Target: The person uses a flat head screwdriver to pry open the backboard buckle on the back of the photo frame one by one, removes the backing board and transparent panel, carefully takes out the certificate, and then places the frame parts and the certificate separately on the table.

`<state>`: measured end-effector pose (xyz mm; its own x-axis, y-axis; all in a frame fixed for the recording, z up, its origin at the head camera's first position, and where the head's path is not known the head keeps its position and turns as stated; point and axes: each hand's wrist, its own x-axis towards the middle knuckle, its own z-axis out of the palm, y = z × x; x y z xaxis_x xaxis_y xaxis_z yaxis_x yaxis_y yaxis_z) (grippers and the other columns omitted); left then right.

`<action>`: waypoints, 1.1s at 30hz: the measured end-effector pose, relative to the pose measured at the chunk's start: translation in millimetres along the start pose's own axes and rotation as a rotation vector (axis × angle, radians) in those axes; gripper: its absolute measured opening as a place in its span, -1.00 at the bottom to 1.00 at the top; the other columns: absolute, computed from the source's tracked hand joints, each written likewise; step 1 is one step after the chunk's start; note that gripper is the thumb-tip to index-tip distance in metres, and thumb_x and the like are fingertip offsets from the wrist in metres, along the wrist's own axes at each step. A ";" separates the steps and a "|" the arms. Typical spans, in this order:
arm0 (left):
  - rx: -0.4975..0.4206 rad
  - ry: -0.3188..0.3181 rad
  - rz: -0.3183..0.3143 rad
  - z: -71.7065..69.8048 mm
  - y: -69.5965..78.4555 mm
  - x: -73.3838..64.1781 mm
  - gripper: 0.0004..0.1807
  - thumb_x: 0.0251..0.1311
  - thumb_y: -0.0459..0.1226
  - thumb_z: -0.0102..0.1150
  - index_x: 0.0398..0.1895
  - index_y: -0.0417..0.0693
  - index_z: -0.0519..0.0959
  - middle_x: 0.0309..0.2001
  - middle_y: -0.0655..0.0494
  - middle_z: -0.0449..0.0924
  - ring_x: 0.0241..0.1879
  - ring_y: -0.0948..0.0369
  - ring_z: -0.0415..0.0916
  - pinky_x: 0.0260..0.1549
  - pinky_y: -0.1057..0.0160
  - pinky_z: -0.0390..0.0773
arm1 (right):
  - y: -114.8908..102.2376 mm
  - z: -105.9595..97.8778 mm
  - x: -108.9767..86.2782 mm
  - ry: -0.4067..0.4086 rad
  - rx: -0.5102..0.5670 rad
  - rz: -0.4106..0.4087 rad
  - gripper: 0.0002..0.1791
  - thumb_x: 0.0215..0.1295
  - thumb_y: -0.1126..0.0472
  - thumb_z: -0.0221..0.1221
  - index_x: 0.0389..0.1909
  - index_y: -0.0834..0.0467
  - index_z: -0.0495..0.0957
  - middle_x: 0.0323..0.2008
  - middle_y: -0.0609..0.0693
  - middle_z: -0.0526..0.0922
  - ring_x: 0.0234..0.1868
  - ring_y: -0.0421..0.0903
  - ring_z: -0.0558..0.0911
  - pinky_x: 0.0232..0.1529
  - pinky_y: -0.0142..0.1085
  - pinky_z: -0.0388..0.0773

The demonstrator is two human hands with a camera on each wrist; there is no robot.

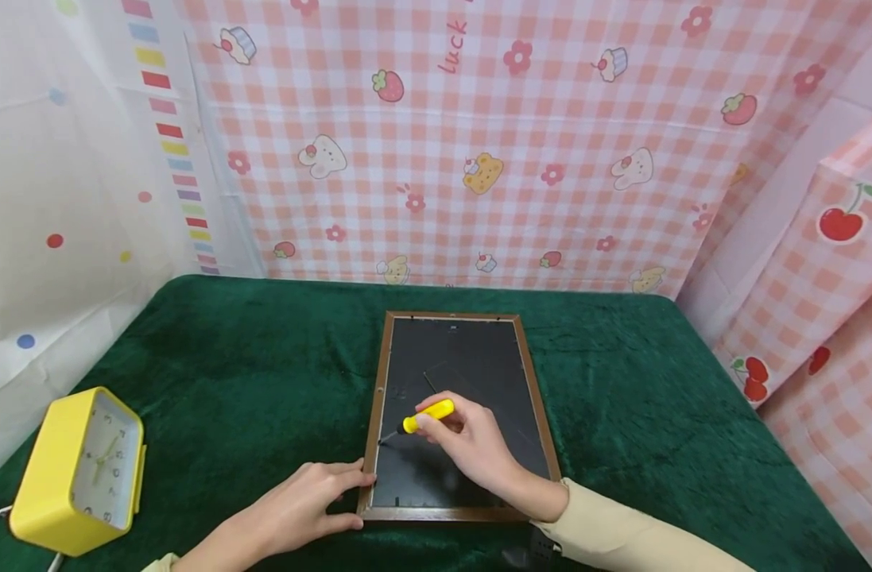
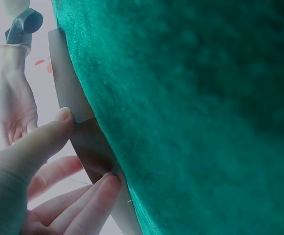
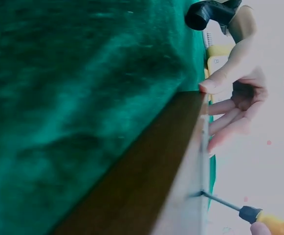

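A picture frame (image 1: 529,365) with a brown border lies back side up on the green cloth, its dark backing board (image 1: 464,345) showing. My right hand (image 1: 471,437) grips the yellow handle of a screwdriver (image 1: 436,411) above the board. The thin shaft slants down to the left, and its tip meets a small dark tab (image 1: 381,442) along the frame's left inner edge. At the frame's lower left, my left hand (image 1: 307,496) rests against the border. Its thumb (image 2: 63,115) touches near the corner, while the other fingertips lie along the outer side.
A yellow alarm clock (image 1: 63,469) stands at the left of the table, with a cable beside it. Green cloth (image 1: 249,357) covers the tabletop. Behind hangs a pink checked curtain (image 1: 436,222), with white sheeting (image 1: 49,183) on the left side.
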<state>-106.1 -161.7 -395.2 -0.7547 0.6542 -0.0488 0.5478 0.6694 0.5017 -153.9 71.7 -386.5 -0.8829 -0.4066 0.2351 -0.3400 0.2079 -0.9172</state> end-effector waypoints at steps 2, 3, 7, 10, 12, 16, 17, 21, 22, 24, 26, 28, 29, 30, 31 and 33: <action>-0.001 0.003 0.003 -0.2 -0.2 -0.1 -0.54 0.01 -0.10 0.22 -0.04 -0.16 0.52 0.00 -0.13 0.45 -0.08 0.15 0.44 -0.26 0.27 0.48 | -4.2 2.2 3.2 -0.006 -0.043 -0.026 -0.75 0.14 0.12 0.17 -0.19 0.17 0.52 -0.37 -0.10 0.60 -0.41 -0.04 0.60 -0.39 -0.35 0.52; -0.002 0.005 0.005 -0.3 -0.3 -0.2 -0.55 0.01 -0.11 0.22 -0.05 -0.16 0.52 -0.01 -0.13 0.45 -0.08 0.15 0.44 -0.26 0.27 0.48 | -6.7 3.4 5.0 -0.008 -0.066 -0.039 -0.76 0.14 0.11 0.17 -0.21 0.15 0.53 -0.39 -0.12 0.60 -0.43 -0.05 0.59 -0.41 -0.35 0.51; -0.003 0.012 0.018 -0.3 -0.7 0.0 -0.56 0.01 -0.12 0.22 -0.05 -0.17 0.53 -0.02 -0.12 0.46 -0.09 0.16 0.44 -0.27 0.28 0.48 | -16.0 8.5 12.8 -0.012 -0.166 -0.107 -0.79 0.14 0.09 0.17 -0.26 0.12 0.54 -0.44 -0.17 0.59 -0.48 -0.16 0.56 -0.47 -0.36 0.49; 0.002 0.020 0.033 0.1 -1.0 0.1 -0.57 0.01 -0.13 0.22 -0.06 -0.17 0.53 -0.02 -0.13 0.46 -0.09 0.16 0.44 -0.27 0.29 0.48 | -22.8 12.4 18.6 -0.012 -0.240 -0.151 -0.80 0.13 0.06 0.17 -0.30 0.09 0.55 -0.45 -0.19 0.58 -0.48 -0.29 0.54 -0.47 -0.40 0.47; 0.008 0.029 0.047 0.4 -1.2 0.0 -0.57 0.01 -0.13 0.22 -0.06 -0.18 0.53 -0.02 -0.13 0.46 -0.09 0.16 0.44 -0.26 0.29 0.48 | -26.7 14.5 22.0 -0.011 -0.286 -0.175 -0.79 0.13 0.04 0.17 -0.32 0.09 0.55 -0.48 -0.20 0.56 -0.49 -0.33 0.52 -0.49 -0.42 0.46; 0.012 0.041 0.068 0.1 -1.2 0.3 -0.57 0.01 -0.14 0.23 -0.06 -0.19 0.52 -0.02 -0.14 0.45 -0.09 0.17 0.44 -0.27 0.30 0.48 | -32.9 17.2 27.4 -0.013 -0.349 -0.206 -0.80 0.13 0.04 0.17 -0.35 0.09 0.55 -0.55 -0.22 0.53 -0.56 -0.35 0.48 -0.53 -0.44 0.43; 0.011 0.043 0.070 0.0 -1.1 0.5 -0.57 0.01 -0.15 0.23 -0.06 -0.20 0.52 -0.01 -0.14 0.45 -0.09 0.17 0.44 -0.27 0.30 0.48 | -34.0 17.7 28.7 -0.016 -0.357 -0.212 -0.80 0.13 0.04 0.17 -0.36 0.09 0.55 -0.57 -0.22 0.52 -0.58 -0.35 0.46 -0.55 -0.44 0.41; 0.008 0.038 0.064 -0.7 -0.5 0.9 -0.56 0.00 -0.16 0.23 -0.06 -0.20 0.52 -0.01 -0.13 0.45 -0.09 0.17 0.45 -0.27 0.30 0.48 | -38.6 19.9 33.4 -0.035 -0.382 -0.233 -0.80 0.13 0.04 0.17 -0.38 0.10 0.55 -0.60 -0.23 0.51 -0.62 -0.37 0.44 -0.57 -0.45 0.39; 0.006 0.034 0.060 -0.8 -0.5 1.0 -0.56 0.01 -0.15 0.23 -0.05 -0.20 0.52 0.00 -0.13 0.44 -0.09 0.17 0.44 -0.27 0.30 0.48 | -39.5 20.5 34.6 -0.040 -0.385 -0.237 -0.80 0.14 0.04 0.16 -0.38 0.11 0.55 -0.61 -0.23 0.51 -0.63 -0.37 0.43 -0.58 -0.45 0.39; 0.004 0.027 0.053 -0.9 -0.3 1.0 -0.55 0.01 -0.14 0.22 -0.05 -0.20 0.52 0.01 -0.12 0.44 -0.08 0.18 0.44 -0.26 0.30 0.48 | -41.2 21.9 36.6 -0.048 -0.395 -0.243 -0.80 0.14 0.05 0.17 -0.39 0.11 0.55 -0.62 -0.23 0.50 -0.63 -0.38 0.43 -0.58 -0.46 0.39; -0.001 0.019 0.046 -0.9 -0.3 1.0 -0.55 0.02 -0.13 0.21 -0.04 -0.20 0.51 0.02 -0.12 0.43 -0.08 0.19 0.44 -0.26 0.31 0.47 | -42.4 23.1 38.3 -0.055 -0.403 -0.246 -0.80 0.13 0.06 0.17 -0.39 0.12 0.55 -0.62 -0.22 0.50 -0.63 -0.39 0.43 -0.58 -0.47 0.38; -0.006 0.012 0.042 -0.9 -0.3 1.0 -0.54 0.03 -0.12 0.21 -0.04 -0.20 0.51 0.02 -0.11 0.43 -0.08 0.20 0.44 -0.26 0.31 0.47 | -43.1 24.1 39.5 -0.060 -0.411 -0.246 -0.80 0.13 0.06 0.18 -0.37 0.13 0.55 -0.62 -0.22 0.51 -0.63 -0.39 0.44 -0.58 -0.48 0.38; -0.007 0.011 0.042 -0.9 -0.3 1.0 -0.54 0.03 -0.12 0.20 -0.04 -0.19 0.51 0.02 -0.11 0.43 -0.08 0.21 0.44 -0.26 0.31 0.47 | -43.4 24.6 40.0 -0.061 -0.414 -0.246 -0.79 0.12 0.07 0.18 -0.36 0.14 0.55 -0.61 -0.22 0.51 -0.62 -0.39 0.44 -0.58 -0.48 0.38; -0.006 0.011 0.042 -0.9 -0.3 1.0 -0.54 0.03 -0.12 0.21 -0.04 -0.19 0.51 0.02 -0.10 0.43 -0.09 0.21 0.44 -0.26 0.31 0.47 | -43.8 25.0 40.5 -0.062 -0.419 -0.246 -0.78 0.12 0.07 0.18 -0.35 0.15 0.56 -0.61 -0.21 0.51 -0.62 -0.39 0.44 -0.58 -0.48 0.38; -0.004 0.012 0.043 -0.9 -0.2 1.0 -0.54 0.02 -0.12 0.21 -0.04 -0.19 0.51 0.02 -0.10 0.43 -0.09 0.22 0.44 -0.26 0.32 0.47 | -43.9 25.5 41.0 -0.063 -0.424 -0.246 -0.77 0.12 0.07 0.19 -0.34 0.16 0.56 -0.61 -0.21 0.52 -0.62 -0.39 0.43 -0.58 -0.49 0.38; 0.001 0.015 0.046 -0.9 -0.1 1.2 -0.55 0.02 -0.12 0.21 -0.04 -0.19 0.51 0.01 -0.09 0.44 -0.09 0.22 0.44 -0.26 0.32 0.47 | -44.6 26.4 41.9 -0.063 -0.437 -0.245 -0.76 0.12 0.06 0.19 -0.33 0.16 0.56 -0.61 -0.20 0.52 -0.63 -0.39 0.43 -0.59 -0.50 0.38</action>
<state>-107.3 -161.3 -394.5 -0.7340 0.6790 -0.0132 0.5822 0.6392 0.5025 -167.2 21.9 -344.3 -0.7434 -0.5405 0.3940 -0.6505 0.4470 -0.6141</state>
